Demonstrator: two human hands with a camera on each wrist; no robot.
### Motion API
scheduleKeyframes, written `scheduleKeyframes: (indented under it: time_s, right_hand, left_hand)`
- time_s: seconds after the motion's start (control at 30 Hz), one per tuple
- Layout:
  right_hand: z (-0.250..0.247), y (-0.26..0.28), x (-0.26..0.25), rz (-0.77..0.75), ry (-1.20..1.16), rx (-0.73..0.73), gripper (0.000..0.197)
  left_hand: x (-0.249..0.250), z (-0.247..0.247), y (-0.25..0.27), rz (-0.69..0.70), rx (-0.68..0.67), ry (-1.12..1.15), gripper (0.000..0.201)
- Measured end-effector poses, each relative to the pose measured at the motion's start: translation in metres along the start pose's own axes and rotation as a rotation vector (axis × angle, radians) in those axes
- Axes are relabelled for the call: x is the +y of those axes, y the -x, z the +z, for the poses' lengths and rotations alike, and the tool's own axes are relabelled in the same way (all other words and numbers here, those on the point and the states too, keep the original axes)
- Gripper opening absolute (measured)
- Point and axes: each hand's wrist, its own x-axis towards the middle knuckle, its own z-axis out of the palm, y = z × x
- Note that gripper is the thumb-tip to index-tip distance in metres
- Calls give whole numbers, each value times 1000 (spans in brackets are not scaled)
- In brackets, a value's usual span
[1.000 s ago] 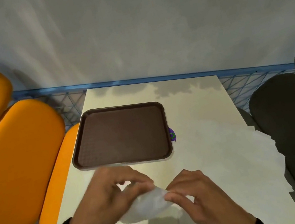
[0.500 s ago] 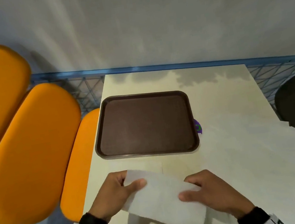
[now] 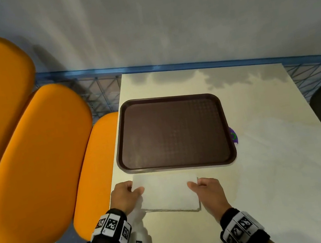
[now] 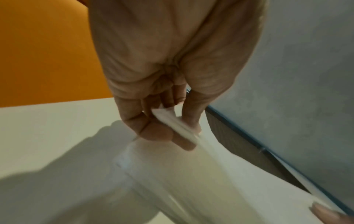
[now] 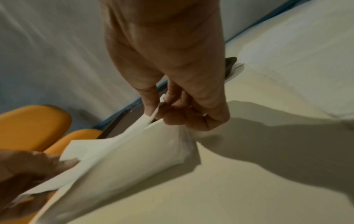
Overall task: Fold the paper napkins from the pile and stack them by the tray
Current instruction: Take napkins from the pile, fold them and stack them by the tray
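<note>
- One pale smooth table point(image 3: 258, 105), loose napkin pile point(image 3: 289, 163) spread right
- textured brown tray point(image 3: 174, 131), rounded corners, far-left
- thin folded napkin point(image 3: 168, 196) just near the tray, left hand point(image 3: 125, 197) and right hand point(image 3: 209, 189) pinching its ends

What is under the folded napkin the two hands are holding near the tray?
Under the napkin, held by the left hand and right hand, only the pale table shows around its edges. Whether folded napkins already lie beneath is hidden.
</note>
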Motion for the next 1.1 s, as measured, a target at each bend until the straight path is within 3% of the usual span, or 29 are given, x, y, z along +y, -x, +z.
scheduleKeyframes:
  time_s: [0.07, 0.13, 0.3, 0.73, 0.8, 0.87, 0.97, 1.03, 1.1]
  right_hand:
    - [7, -5, 0, 0, 69, 77, 52]
    - [13, -9, 2, 12, 105, 106, 49]
    - [18, -13, 8, 57, 185, 114, 24]
    - [16, -11, 13, 6, 234, 159, 20]
    - [14, -7, 17, -103, 271, 211, 22]
    - [16, -1, 18, -361, 406, 246, 22]
    - [30, 10, 10, -636, 748, 93, 42]
    - [39, 13, 9, -655, 903, -55, 61]
    - [39, 14, 14, -584, 968, -166, 72]
  left_hand:
    - [-3, 3, -5, -2, 69, -53, 38]
    - [-5, 6, -7, -7, 120, -76, 44]
    - [-9, 9, -10, -14, 124, -122, 33]
    - [-14, 14, -12, -10, 159, -102, 28]
    - [-12, 15, -5, 47, 209, -172, 35]
    - [-10, 23, 1, 245, 259, -359, 44]
    - [-6, 44, 11, 571, 127, -541, 51]
    - [-8, 55, 11, 567, -27, -672, 58]
    - [-13, 56, 9, 494, -91, -771, 65]
